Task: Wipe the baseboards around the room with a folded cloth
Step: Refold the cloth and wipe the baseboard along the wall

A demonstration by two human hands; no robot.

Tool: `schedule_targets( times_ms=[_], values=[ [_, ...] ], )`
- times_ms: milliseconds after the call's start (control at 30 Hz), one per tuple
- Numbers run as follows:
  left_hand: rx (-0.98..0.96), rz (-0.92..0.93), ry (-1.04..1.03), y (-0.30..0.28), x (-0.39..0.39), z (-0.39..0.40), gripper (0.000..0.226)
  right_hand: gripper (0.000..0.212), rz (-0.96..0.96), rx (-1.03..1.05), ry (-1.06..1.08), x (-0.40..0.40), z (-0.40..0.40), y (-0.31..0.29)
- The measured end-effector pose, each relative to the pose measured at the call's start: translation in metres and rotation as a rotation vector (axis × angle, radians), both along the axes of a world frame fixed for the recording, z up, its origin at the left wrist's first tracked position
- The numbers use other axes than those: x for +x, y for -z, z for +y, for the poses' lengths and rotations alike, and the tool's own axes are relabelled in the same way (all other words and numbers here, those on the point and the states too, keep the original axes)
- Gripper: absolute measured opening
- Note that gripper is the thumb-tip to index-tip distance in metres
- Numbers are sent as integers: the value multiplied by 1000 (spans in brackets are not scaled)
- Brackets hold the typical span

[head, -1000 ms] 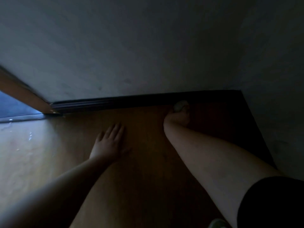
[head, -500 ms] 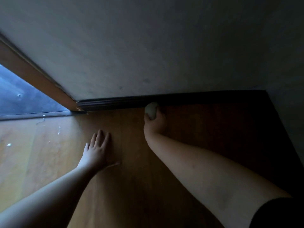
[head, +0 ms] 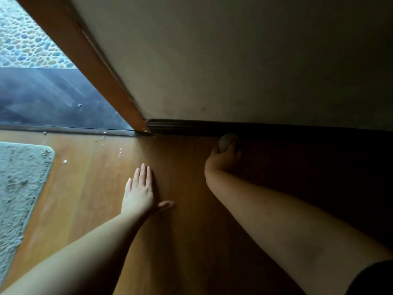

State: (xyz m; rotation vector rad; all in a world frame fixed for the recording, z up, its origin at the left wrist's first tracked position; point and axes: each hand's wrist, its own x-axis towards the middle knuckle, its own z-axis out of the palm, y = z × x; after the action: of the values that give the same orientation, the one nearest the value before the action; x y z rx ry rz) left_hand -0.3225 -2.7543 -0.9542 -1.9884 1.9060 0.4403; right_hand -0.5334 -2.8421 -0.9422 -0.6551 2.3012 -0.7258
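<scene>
The wiping looks partway done, with a short bit of dark baseboard (head: 191,126) left before the door frame (head: 89,67). The right hand (head: 223,160) grips the pale cloth (head: 225,142), bunched up, against the baseboard. The left hand (head: 140,190) lies flat on the wood floor (head: 187,241), fingers straight, holding nothing.

- Left hand (head: 139,192) lies flat, palm down, fingers straight and together, thumb spread to the side, arm stretched forward
- Right hand (head: 223,159) is curled in a grip, arm extended forward, wrist bent
</scene>
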Motion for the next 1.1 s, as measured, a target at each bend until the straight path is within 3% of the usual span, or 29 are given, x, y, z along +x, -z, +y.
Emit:
schedule_targets(
  times_ms=[67, 167, 333, 467, 800, 1100],
  values=[
    [3, -22, -55, 0, 5, 5, 140, 68, 9, -17, -8, 6, -1, 7],
    [50, 29, -35, -2, 15, 3, 136, 67, 46, 0, -243, 14, 2, 15],
    [94, 79, 40, -5, 29, 0, 133, 62, -156, -73, 11, 70, -11, -4],
    [103, 113, 52, -3, 37, 0, 133, 62, -246, -63, -261, 109, -13, -10],
    [101, 166, -2, 8, 41, 1, 136, 50, -334, -113, -646, 149, -28, -16],
    [96, 151, -7, 2, 40, -1, 137, 47, -241, -353, -583, 117, -20, -30]
  ],
)
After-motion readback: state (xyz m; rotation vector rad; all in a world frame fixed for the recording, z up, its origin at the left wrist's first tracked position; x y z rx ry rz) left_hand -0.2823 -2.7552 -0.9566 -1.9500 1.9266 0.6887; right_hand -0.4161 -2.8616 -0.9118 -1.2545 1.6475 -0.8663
